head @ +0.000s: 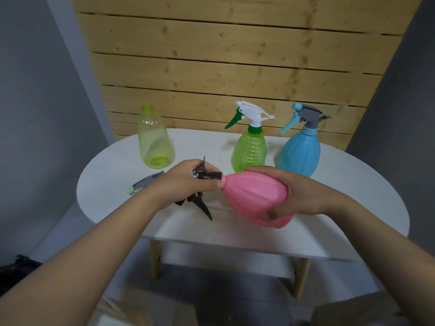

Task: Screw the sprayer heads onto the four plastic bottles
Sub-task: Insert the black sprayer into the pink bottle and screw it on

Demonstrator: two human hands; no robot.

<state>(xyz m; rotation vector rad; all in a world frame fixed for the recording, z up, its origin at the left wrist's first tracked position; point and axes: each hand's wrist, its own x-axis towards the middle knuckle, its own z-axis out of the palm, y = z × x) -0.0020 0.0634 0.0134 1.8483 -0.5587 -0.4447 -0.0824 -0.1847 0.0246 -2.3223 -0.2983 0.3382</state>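
1. Bottles number four in the frame, and two look finished: the green bottle (249,149) at centre right wears a white and green sprayer (253,114), and the blue bottle (300,152) to its right wears a grey and blue sprayer (308,116). Both stand upright near the back of the white table (353,196).
2. The pink bottle (254,198) is the one in hand. It lies tilted on its side just above the table at centre frame, neck pointing left.
3. The right hand (296,196) wraps round the bottle's wide base, fingers curled over the top and thumb underneath.
4. The left hand (186,184) grips the black sprayer (207,176), fingers closed round it, with its collar right at the pink neck. Whether the threads have caught, or how far it is turned on, I cannot tell.
5. The yellow bottle (155,140) at upper left of the table stands open-necked with no head on it.
6. Its likely partner, a grey sprayer with a pale green tip (143,184), lies flat on the table beside the left wrist, untouched.
7. Judged so: two done, one under way, one left.
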